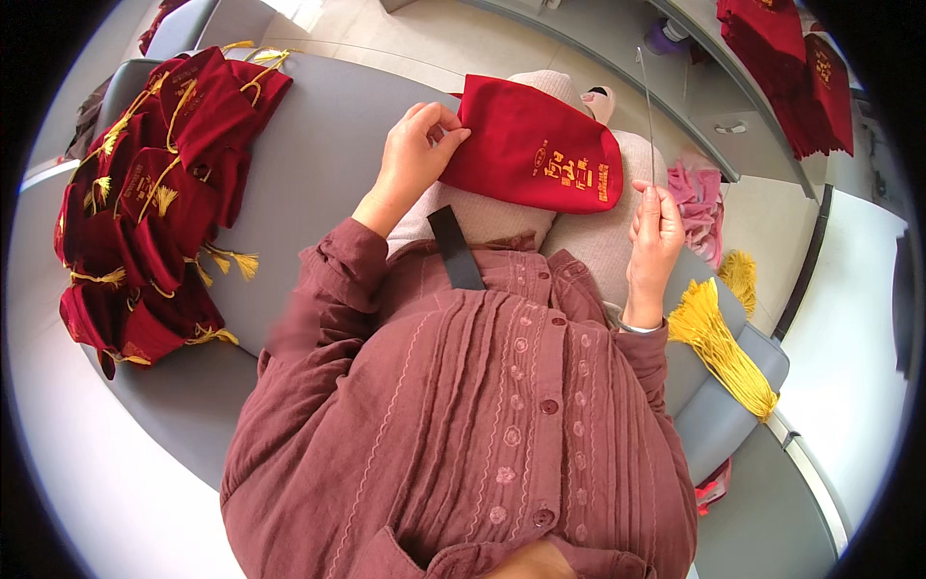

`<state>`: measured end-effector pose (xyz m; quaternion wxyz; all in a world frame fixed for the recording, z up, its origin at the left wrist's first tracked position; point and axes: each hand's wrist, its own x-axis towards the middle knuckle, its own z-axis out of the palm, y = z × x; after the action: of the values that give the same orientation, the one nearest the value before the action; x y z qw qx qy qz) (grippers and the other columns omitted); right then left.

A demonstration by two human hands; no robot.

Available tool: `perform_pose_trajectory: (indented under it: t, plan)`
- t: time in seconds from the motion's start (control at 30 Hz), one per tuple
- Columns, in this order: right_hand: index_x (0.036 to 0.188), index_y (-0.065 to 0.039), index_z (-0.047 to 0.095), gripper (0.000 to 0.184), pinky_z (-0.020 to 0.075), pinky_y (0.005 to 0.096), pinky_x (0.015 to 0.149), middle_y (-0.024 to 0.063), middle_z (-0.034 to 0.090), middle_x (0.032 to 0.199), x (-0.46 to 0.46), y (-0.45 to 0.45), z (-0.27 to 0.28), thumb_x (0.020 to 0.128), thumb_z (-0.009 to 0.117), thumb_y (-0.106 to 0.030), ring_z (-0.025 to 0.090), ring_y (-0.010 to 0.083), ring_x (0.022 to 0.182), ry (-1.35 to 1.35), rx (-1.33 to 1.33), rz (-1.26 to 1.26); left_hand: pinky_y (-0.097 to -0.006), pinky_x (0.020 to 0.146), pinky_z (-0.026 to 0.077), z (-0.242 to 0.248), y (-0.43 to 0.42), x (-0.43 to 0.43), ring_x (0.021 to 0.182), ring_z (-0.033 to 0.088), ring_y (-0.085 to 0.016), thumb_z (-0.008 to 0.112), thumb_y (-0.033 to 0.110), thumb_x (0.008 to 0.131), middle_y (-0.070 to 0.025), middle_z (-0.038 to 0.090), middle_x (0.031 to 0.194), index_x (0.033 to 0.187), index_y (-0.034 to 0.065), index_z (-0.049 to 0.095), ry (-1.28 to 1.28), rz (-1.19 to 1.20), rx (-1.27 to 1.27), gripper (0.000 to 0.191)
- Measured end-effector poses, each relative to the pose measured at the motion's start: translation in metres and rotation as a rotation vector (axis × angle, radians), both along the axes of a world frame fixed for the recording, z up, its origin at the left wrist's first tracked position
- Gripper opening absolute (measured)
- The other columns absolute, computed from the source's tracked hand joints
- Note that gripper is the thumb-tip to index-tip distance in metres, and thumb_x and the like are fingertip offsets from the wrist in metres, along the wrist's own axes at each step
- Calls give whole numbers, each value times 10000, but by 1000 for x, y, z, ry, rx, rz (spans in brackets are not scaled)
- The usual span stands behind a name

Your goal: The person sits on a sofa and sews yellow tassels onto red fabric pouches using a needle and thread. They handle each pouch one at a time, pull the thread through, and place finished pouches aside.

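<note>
Across my knees lies a red fabric pouch (pixel 510 137) with gold printed writing near its rounded end. My left hand (pixel 418 150) pinches the pouch's left edge between thumb and fingers. In my right hand (pixel 657 235) is a thin metal rod (pixel 648 108), held upright near its lower end. Its far tip looks like a small hook or loop. The rod stands apart from the pouch, just beyond its right end. To the right of my right arm lies a bundle of yellow cords (pixel 723 351) on the grey seat.
A heap of red pouches (pixel 163 195) with yellow tasselled drawstrings covers the left of the grey seat (pixel 325 108). More red pouches (pixel 788 72) hang over an edge at the upper right. Pink cloth (pixel 696 206) and yellow strands (pixel 739 279) lie beyond the seat's right side.
</note>
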<state>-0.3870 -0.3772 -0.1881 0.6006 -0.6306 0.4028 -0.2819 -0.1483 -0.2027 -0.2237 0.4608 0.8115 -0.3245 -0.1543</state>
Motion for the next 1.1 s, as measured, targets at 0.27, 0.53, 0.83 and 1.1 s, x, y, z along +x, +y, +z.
perform_pose_trajectory:
  t: [0.27, 0.53, 0.83, 1.1]
  plan:
    - [1012, -27, 624, 215, 196, 162, 445, -97, 331, 629, 1, 4, -1, 985, 499, -201, 259, -15, 510, 2, -3, -1, -242, 744, 505, 6, 3, 1, 815, 610, -108, 687, 92, 849, -54, 631, 928, 1019, -28, 583, 760, 3, -311, 233]
    - [1011, -28, 624, 208, 198, 161, 436, -96, 339, 624, -1, 4, -3, 985, 495, -189, 261, -16, 503, 22, -2, 10, -296, 918, 478, 13, 4, 6, 988, 612, -148, 650, 29, 851, -85, 637, 1106, 1187, -24, 556, 1196, -171, -264, 352]
    - [1025, -27, 624, 203, 199, 158, 437, -102, 341, 629, -2, 5, -2, 986, 492, -176, 259, -21, 504, 40, 2, 16, -309, 981, 433, 19, 8, -3, 1079, 569, -151, 621, -56, 821, -85, 577, 1240, 1318, 4, 452, 1033, -353, -232, 529]
    - [1034, -20, 621, 213, 206, 158, 443, -102, 339, 633, -2, 6, -2, 988, 487, -179, 265, -17, 511, 50, -8, 21, -274, 927, 445, 43, 10, -12, 1067, 548, -113, 679, 115, 861, -36, 592, 1173, 1299, 21, 479, 944, -425, -199, 490]
